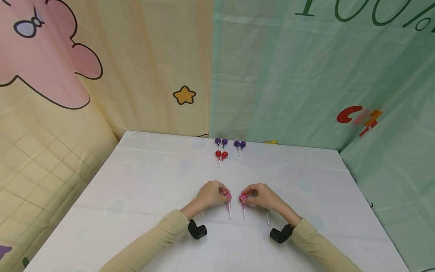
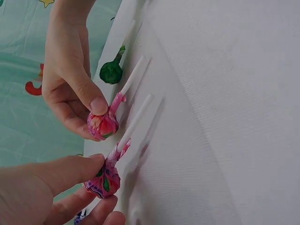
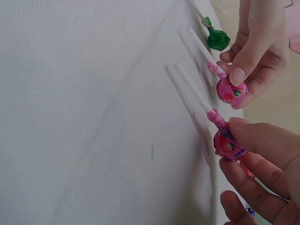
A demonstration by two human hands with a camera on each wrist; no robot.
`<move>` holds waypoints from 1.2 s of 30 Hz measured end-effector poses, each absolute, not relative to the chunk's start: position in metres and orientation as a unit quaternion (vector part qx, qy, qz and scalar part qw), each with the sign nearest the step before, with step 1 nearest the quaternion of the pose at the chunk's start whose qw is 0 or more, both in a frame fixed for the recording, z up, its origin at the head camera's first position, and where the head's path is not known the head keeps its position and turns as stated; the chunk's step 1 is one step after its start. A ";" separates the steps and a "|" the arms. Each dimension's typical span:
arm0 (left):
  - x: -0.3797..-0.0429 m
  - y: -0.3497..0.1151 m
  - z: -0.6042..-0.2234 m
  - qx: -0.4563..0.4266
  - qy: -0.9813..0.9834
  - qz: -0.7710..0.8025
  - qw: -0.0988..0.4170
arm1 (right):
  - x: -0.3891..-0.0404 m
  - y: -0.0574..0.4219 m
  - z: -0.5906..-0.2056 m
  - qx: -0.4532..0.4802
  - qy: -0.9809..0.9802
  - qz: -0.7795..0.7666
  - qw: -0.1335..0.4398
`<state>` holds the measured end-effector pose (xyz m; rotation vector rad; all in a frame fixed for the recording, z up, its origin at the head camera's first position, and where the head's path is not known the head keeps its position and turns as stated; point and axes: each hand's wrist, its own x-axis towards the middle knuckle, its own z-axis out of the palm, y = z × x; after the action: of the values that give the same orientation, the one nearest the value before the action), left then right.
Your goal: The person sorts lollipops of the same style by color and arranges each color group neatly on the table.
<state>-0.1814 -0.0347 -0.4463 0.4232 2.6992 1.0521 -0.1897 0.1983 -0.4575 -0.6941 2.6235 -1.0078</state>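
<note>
My left hand (image 1: 212, 194) pinches a pink-wrapped lollipop (image 1: 229, 195) by its round head, the white stick pointing back toward me. Just across from it, my right hand (image 1: 263, 195) pinches a second pink lollipop (image 1: 242, 197) the same way. The two heads are a short gap apart, close over the white table. In the left wrist view a green lollipop (image 2: 111, 72) lies beside the right hand. Another green lollipop (image 3: 218, 40) shows beside the left hand in the right wrist view. From the head view, the hands mostly hide both green heads.
Toward the back of the white table (image 1: 163, 170) lie two red lollipops (image 1: 221, 155), with a purple pair (image 1: 221, 142) behind them and another purple pair (image 1: 239, 144) to the right. Black wrist mounts (image 1: 197, 229) sit at both wrists. Printed curtains (image 1: 272, 75) stand behind the table.
</note>
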 end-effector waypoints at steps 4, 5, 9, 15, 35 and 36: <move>-0.185 -0.037 -0.442 0.146 0.916 0.361 0.102 | -0.194 0.197 -0.456 -0.234 0.901 -0.345 0.116; -0.186 -0.037 -0.441 0.146 0.915 0.362 0.101 | -0.195 0.196 -0.456 -0.233 0.902 -0.345 0.113; -0.193 -0.041 -0.438 0.138 0.914 0.369 0.098 | -0.202 0.192 -0.453 -0.223 0.905 -0.346 0.103; -0.207 -0.048 -0.432 0.121 0.911 0.381 0.099 | -0.214 0.180 -0.448 -0.180 0.913 -0.352 0.099; -0.249 -0.073 -0.429 0.086 0.923 0.370 0.058 | -0.252 0.132 -0.438 -0.151 0.922 -0.349 0.071; -0.251 -0.074 -0.430 0.085 0.924 0.368 0.056 | -0.254 0.131 -0.439 -0.149 0.922 -0.350 0.072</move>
<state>-0.2510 -0.0740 -0.4302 0.2593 2.8041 1.1166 -0.2545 0.1311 -0.4389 -0.4465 2.7718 -1.0524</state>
